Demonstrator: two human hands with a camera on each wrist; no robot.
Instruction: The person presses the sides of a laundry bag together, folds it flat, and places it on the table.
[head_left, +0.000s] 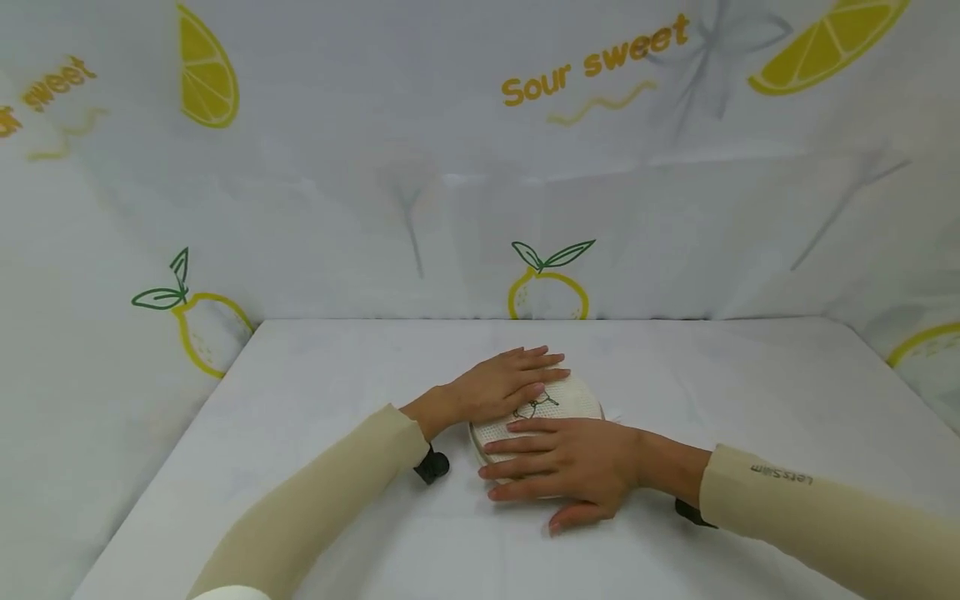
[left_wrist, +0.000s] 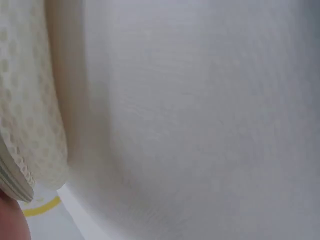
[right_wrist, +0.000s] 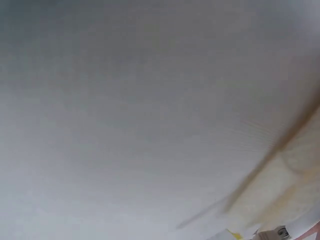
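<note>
A round cream mesh pouch [head_left: 576, 402] with a dark line drawing on top lies on the white table. My left hand [head_left: 495, 387] rests on its far left part, fingers stretched out to the right. Nearer to me, my right hand [head_left: 588, 462] lies flat across the front of the pouch, fingers straight and pointing left, thumb apart. In the left wrist view the side of the mesh pouch [left_wrist: 32, 100] shows, with a zipper [left_wrist: 14, 175] along it. Its blurred edge [right_wrist: 270, 195] appears in the right wrist view. Both hands cover much of the pouch.
The table [head_left: 360, 358] has a white cover and meets a white backdrop [head_left: 330, 225] printed with lemons and lettering. A small white tag [head_left: 613, 415] sticks out at the pouch's right. Dark wrist cameras [head_left: 432, 465] sit below the beige sleeves [head_left: 322, 500].
</note>
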